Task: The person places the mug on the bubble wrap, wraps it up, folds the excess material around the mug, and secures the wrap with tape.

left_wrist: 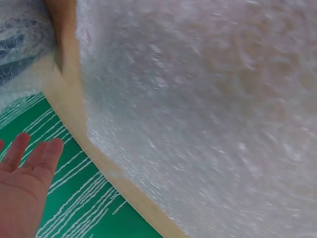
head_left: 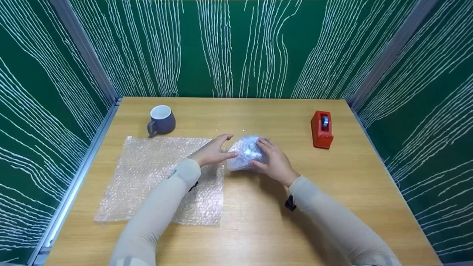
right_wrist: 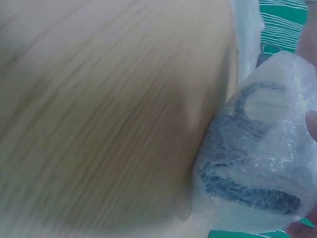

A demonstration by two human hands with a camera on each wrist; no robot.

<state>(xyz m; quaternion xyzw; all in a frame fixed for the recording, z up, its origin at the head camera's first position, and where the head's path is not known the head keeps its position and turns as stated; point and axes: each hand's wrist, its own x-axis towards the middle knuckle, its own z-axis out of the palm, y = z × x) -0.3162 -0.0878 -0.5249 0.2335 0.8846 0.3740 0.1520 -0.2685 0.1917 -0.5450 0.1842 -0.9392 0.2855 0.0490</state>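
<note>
A mug bundled in bubble wrap (head_left: 244,151) stands on the wooden table, right of the middle of the head view. Through the film in the right wrist view, the dark handle and rim of this wrapped mug (right_wrist: 257,144) show. My right hand (head_left: 275,160) grips its right side, fingers over the top and thumb at the front. On the other side my left hand (head_left: 214,150) has its fingers extended and spread, thumb tip right at the wrap. In the left wrist view the fingers of that hand (left_wrist: 29,173) look straight, with nothing in them.
A flat sheet of bubble wrap (head_left: 147,173) covers the left part of the table (head_left: 258,229), partly beneath my left forearm. Behind it stands an unwrapped purple-grey mug (head_left: 163,122). A red tape dispenser (head_left: 322,130) sits at the right. Green, white-streaked panels (head_left: 251,48) enclose the table.
</note>
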